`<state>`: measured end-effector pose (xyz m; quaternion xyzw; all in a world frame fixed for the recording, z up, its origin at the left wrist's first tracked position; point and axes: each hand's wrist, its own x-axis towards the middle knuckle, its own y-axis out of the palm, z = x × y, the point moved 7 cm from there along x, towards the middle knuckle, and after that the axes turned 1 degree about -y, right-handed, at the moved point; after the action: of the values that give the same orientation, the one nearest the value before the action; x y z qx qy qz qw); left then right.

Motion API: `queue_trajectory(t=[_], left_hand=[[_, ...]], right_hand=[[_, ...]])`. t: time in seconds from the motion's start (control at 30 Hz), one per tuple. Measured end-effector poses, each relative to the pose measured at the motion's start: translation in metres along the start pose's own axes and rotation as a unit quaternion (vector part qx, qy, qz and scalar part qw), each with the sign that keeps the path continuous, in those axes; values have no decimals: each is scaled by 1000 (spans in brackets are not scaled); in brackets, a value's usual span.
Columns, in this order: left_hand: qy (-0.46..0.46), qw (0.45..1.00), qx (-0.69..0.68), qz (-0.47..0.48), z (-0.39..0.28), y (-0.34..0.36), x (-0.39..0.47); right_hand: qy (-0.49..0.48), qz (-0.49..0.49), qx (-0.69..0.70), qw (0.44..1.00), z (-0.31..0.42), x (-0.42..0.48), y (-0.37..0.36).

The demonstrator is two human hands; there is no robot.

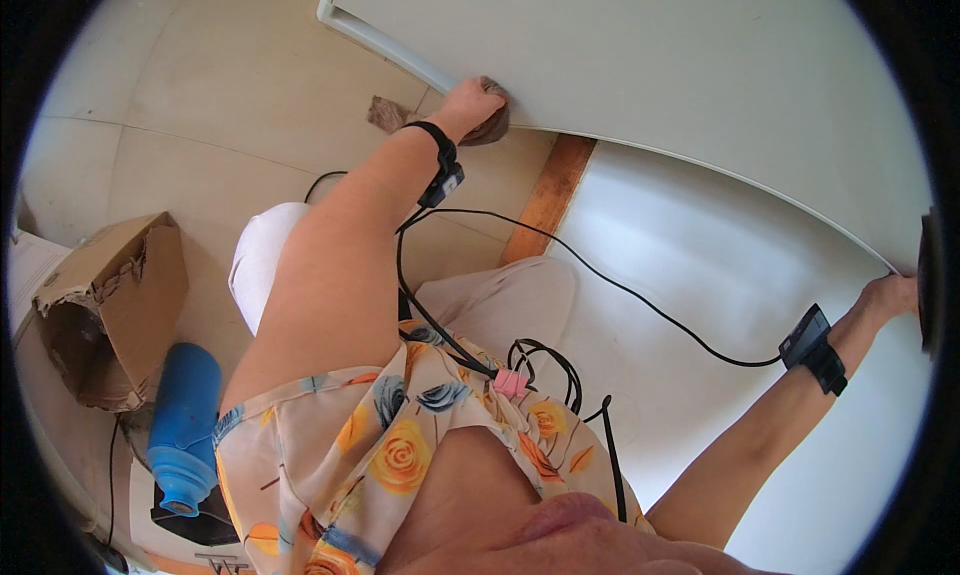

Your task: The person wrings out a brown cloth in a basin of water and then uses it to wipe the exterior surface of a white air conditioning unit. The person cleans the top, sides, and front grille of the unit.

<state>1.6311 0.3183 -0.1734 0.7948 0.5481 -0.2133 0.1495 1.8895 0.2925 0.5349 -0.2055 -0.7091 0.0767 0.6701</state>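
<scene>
My left hand (474, 104) is closed on a crumpled brown cloth (491, 129) at the lower edge of a large pale flat panel (637, 57). A loose end of the cloth hangs out to the left over the floor. At the far right, my right hand (889, 297) reaches to the same panel's curved-looking edge. Its fingers are partly hidden by a dark object (928, 282) at the picture's rim, so its grip cannot be told. Both wrists wear black straps with small devices, joined to a black cable (637, 294).
On the tiled floor (247, 72) to the left are a torn cardboard box (146, 305) and a blue bottle (185, 417) beside a black container (199, 526). A wooden strip (547, 200) borders a white surface (660, 222). Cable loops hang at a pink clip (511, 382) on the floral top.
</scene>
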Motion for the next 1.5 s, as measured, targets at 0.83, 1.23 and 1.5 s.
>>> queue_trajectory(t=[0.83,1.23,1.5], left_hand=[[-106,984,-125,-65,0,-3,9],[337,939,-5,75,-190,25,-96],[190,941,-107,257,-148,72,-113]], right_hand=[[45,8,16,999,36,-26,-5],[18,10,-2,1000,3,-10,1],[-14,2,-11,1000,-8,-5,8]])
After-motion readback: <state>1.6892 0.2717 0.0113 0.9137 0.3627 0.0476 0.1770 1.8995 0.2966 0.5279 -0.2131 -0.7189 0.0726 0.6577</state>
